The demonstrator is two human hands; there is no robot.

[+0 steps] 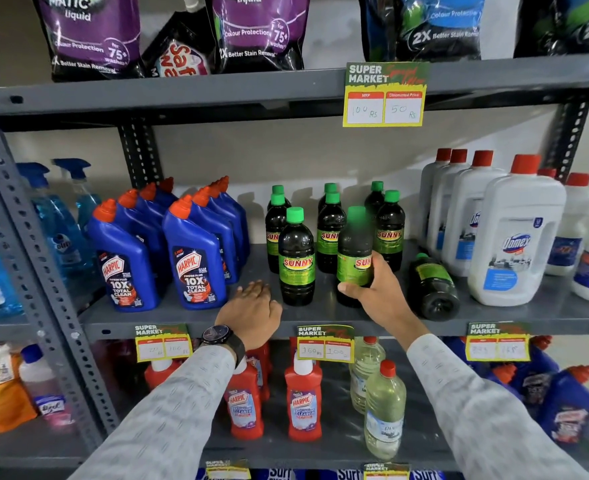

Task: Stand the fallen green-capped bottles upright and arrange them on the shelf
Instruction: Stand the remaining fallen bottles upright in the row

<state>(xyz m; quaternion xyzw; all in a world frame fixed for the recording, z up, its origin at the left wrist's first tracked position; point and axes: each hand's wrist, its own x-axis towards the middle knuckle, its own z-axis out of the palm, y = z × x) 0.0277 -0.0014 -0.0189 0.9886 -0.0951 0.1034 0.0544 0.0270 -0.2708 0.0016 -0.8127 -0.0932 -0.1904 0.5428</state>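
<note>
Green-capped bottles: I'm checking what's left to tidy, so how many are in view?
9. Left column: three. Middle: the right hand grips one, two behind it. Right: two. One lies fallen. More may be hidden.

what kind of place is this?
Most likely a supermarket cleaning-products aisle. A grey metal shelf carries "Super Market" price tags with handwritten prices, and identical items stand in rows: blue toilet cleaner bottles, green-capped bottles, white bleach bottles.
</note>
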